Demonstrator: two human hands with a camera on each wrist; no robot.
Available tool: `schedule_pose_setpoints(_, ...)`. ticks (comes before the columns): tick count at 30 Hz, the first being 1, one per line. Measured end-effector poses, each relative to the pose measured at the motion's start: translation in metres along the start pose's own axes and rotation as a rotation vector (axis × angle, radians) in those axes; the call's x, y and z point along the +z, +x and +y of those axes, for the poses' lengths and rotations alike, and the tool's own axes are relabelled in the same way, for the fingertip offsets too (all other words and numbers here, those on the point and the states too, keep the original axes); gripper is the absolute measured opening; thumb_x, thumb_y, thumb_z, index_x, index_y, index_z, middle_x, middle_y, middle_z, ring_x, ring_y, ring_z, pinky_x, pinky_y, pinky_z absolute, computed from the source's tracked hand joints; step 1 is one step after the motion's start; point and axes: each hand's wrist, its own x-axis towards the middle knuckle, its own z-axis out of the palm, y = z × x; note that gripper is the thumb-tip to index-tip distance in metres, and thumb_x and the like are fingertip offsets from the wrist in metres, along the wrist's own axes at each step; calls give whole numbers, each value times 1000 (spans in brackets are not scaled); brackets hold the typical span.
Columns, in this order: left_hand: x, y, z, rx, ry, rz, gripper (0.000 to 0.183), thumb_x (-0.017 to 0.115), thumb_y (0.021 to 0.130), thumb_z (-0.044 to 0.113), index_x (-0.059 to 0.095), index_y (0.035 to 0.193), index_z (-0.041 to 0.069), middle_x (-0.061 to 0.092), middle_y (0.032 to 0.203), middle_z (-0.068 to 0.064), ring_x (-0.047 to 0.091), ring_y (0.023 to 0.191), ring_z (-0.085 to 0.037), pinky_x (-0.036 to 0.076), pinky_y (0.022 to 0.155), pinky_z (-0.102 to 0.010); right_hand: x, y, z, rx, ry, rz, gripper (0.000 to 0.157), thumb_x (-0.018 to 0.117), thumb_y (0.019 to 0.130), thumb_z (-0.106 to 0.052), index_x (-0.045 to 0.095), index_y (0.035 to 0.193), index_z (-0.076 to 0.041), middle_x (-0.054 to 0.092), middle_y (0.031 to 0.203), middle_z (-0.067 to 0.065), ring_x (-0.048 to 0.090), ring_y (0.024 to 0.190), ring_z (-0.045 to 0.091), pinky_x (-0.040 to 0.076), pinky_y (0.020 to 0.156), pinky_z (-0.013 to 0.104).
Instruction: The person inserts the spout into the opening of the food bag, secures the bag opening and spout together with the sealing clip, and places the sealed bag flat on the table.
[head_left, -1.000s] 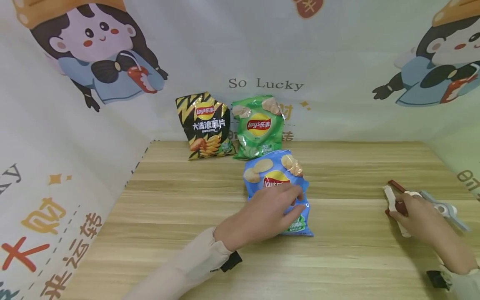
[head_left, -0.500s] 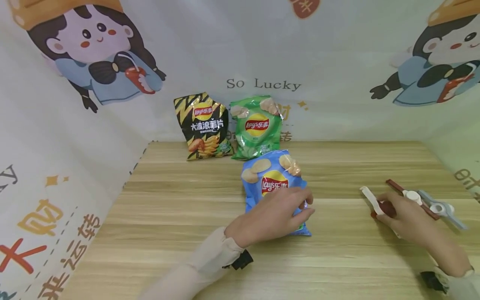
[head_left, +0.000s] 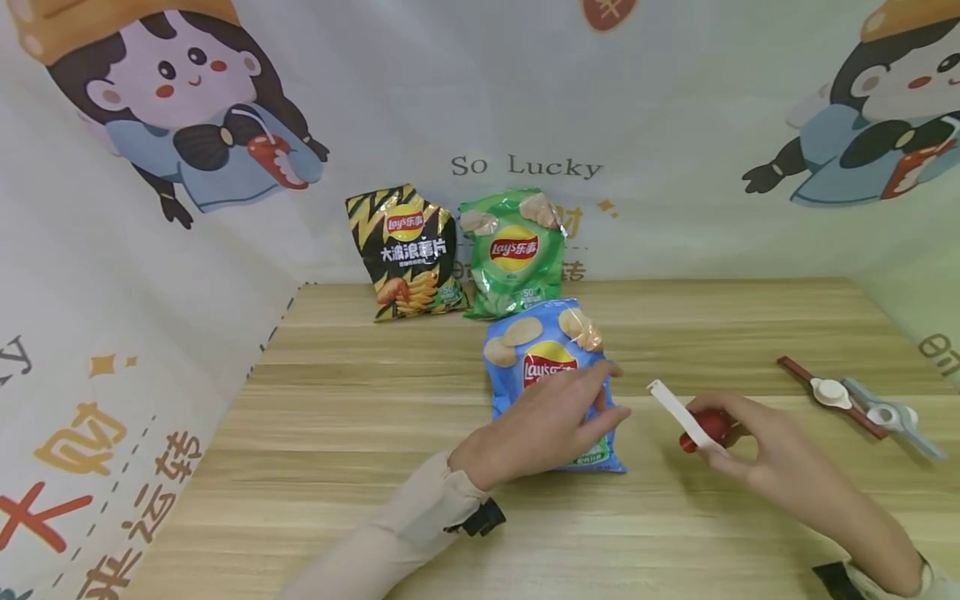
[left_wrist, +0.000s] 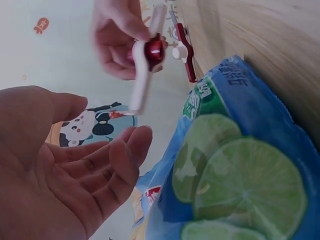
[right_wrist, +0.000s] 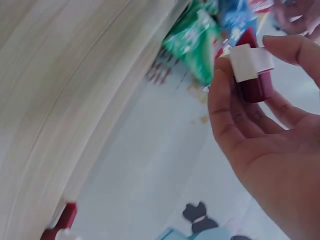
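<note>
A blue bag of potato chips (head_left: 517, 354) lies on the wooden table in front of me. My left hand (head_left: 532, 429) hovers over its lower part, fingers loosely bent and holding nothing; the left wrist view has the palm beside the bag (left_wrist: 250, 175). Off to the bag's right, my right hand (head_left: 776, 446) pinches a white bag clip (head_left: 675, 408) with a round red cap, raised above the table. In the right wrist view, thumb and fingers are on either side of the clip (right_wrist: 245, 62), seen end-on.
Behind the blue bag, a black-and-yellow chip bag (head_left: 408, 254) and a green chip bag (head_left: 517, 254) lean against the printed cloth backdrop. A dark red clip (head_left: 828, 393) and a grey-blue clip (head_left: 892, 417), both with white caps, lie at the table's right.
My right hand has carried the white clip leftward from beside the other clips, toward the blue bag, and lifted it. My left hand has shifted slightly right over the bag.
</note>
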Motion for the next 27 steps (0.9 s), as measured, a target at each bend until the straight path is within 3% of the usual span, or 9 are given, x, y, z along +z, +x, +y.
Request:
schedule_pose_setpoints(5, 5, 3, 0, -7, -18, -9, 41, 46, 106, 37, 56, 129, 4, 58, 81, 10, 52, 65, 0, 44, 56, -13, 5, -1, -16, -31, 86, -22, 50, 76, 82, 5, 61, 121, -23, 70, 91, -16, 65, 81, 4, 49, 77, 19)
schedule_pose_setpoints(9, 9, 3, 0, 0, -25, -26, 34, 41, 108, 36, 64, 102, 12, 50, 69, 8, 47, 60, -4, 40, 50, -15, 10, 0, -21, -60, 152, -34, 50, 76, 81, 7, 61, 120, -21, 70, 92, -15, 66, 81, 4, 52, 80, 21)
schedule_pose_setpoints(13, 12, -2, -2, 22, -65, -18, 33, 43, 108, 33, 59, 85, 15, 44, 62, 6, 41, 52, -3, 36, 46, -16, 15, 3, -25, -75, 178, -43, 50, 76, 81, 6, 61, 121, -21, 70, 95, -15, 64, 81, 4, 52, 77, 22)
schedule_pose_setpoints(18, 11, -17, -6, 21, -86, 91, 31, 44, 108, 29, 58, 84, 15, 44, 64, 5, 40, 54, -5, 35, 50, -16, 21, 15, -32, -79, 270, -107, 42, 73, 88, 0, 60, 123, -19, 69, 100, -10, 63, 82, 7, 54, 72, 26)
schedule_pose_setpoints(23, 5, -29, -10, 22, -103, 202, 31, 45, 107, 27, 61, 87, 11, 53, 71, 3, 48, 65, -7, 42, 61, -18, 23, 30, -40, 35, 375, -244, 26, 60, 101, -14, 58, 126, -19, 68, 102, -3, 66, 86, 17, 56, 71, 30)
schedule_pose_setpoints(27, -2, -34, -13, 1, -189, 262, 34, 44, 108, 25, 61, 83, 8, 55, 71, -1, 46, 63, -8, 40, 59, -20, 23, 43, -47, 94, 422, -301, 21, 49, 106, -16, 57, 125, -11, 69, 98, 7, 66, 78, 24, 57, 63, 32)
